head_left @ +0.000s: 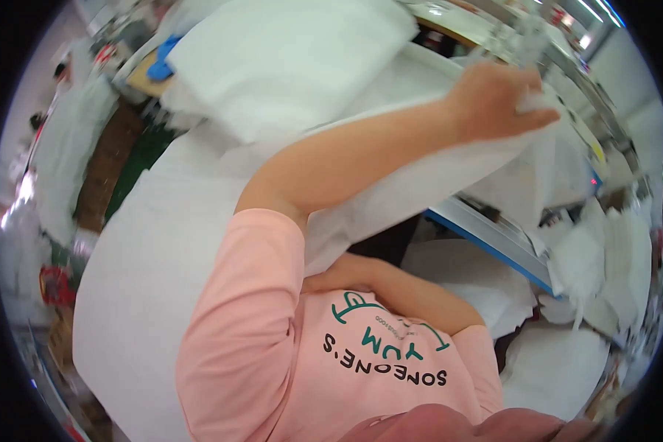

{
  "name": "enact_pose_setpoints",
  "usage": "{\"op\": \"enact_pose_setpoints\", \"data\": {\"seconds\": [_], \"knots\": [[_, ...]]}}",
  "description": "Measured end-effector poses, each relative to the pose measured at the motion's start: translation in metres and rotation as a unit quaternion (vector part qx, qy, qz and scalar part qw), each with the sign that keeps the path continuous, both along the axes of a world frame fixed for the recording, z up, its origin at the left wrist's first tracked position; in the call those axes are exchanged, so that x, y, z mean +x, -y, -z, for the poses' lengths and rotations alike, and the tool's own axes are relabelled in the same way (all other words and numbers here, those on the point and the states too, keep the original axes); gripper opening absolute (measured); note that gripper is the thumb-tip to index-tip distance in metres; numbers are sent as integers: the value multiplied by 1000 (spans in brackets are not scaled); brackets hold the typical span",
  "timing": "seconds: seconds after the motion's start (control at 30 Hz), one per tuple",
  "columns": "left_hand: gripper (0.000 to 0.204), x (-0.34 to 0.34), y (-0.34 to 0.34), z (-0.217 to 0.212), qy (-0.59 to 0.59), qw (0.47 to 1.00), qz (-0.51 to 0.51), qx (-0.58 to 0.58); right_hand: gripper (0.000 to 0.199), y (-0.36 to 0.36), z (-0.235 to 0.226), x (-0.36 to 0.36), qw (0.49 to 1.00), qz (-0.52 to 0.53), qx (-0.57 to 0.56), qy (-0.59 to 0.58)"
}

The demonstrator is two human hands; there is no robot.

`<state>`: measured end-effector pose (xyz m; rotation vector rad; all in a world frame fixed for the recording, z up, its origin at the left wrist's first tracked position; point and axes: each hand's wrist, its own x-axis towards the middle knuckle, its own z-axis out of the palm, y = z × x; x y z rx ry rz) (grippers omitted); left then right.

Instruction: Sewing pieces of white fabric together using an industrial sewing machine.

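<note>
The person's left hand (497, 99) is stretched out far ahead and up toward the right of the view, its fingers closed on the far edge of a large sheet of thin white non-woven fabric (412, 184). The pinched edge bunches at the fingertips, so the grip looks firm. From that grasp the sheet runs back toward the body along the underside of the forearm, its long axis following the arm from the upper right down to the lower left, where it meets the broad flat spread of white fabric lying on the tabletop (136, 295). The right hand (331, 276) sits low, close against the chest, tucked under the hanging fold; it seems to touch the near part of the same sheet, but whether it is gripping or only resting there cannot be told, since the fabric and the pink sleeve (239, 309) cover most of it. So the left hand has the far end, the right the near one. Beyond the reaching arm lies a thick white padded pile (287, 59), and to the right a blue-edged metal frame (486, 236) with more loose white pieces (589, 258) heaped beside it.
</note>
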<state>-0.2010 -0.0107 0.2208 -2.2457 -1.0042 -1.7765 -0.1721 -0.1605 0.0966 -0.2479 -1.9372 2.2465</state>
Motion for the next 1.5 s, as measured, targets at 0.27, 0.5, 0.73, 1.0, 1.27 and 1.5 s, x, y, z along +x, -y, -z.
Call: {"op": "enact_pose_setpoints", "data": {"seconds": [0.27, 0.5, 0.73, 1.0, 1.27, 1.5], "knots": [[69, -61, -143, 88, -404, 862, -300, -66, 32, -146, 38, 240, 868, 371, 192, 268], [68, 90, -136, 75, -273, 936, -59, -215, 26, -138, 151, 296, 770, 94, 407, 483], [51, 60, -226, 98, -134, 923, -340, -123, 35, -182, -55, 224, 747, 350, 530, 195], [20, -140, -159, -18, -156, 908, -69, -381, 89, -267, -43, 159, 571, 335, 709, 243], [13, -209, -118, -26, -154, 935, -204, -246, 69, -284, -70, 112, 631, 419, 643, 116], [15, -192, -105, -58, -114, 964, -189, -146, 60, -288, -99, 38, 947, 318, 3, 51]]}}
